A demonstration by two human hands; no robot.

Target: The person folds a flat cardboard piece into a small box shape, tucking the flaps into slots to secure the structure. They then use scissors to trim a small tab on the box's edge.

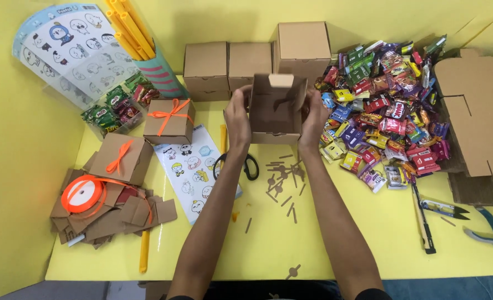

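I hold a small brown cardboard box [276, 111] up over the yellow table [257, 239], its open top tilted toward me and its lid flap standing up at the back. My left hand [237, 118] grips its left side and my right hand [313, 118] grips its right side. Inside, the box looks empty. A black-handled pair of scissors [250, 166] lies just below my left wrist, among several small cardboard offcuts [282, 186].
A big heap of wrapped candies [385, 111] lies right. Closed boxes [246, 64] line the back wall. Two ribbon-tied boxes [169, 119], an orange ribbon spool [82, 193], cardboard scraps and a sticker sheet [194, 169] sit left. Flat cardboard [477, 119], a cutter and pliers [488, 230] lie far right.
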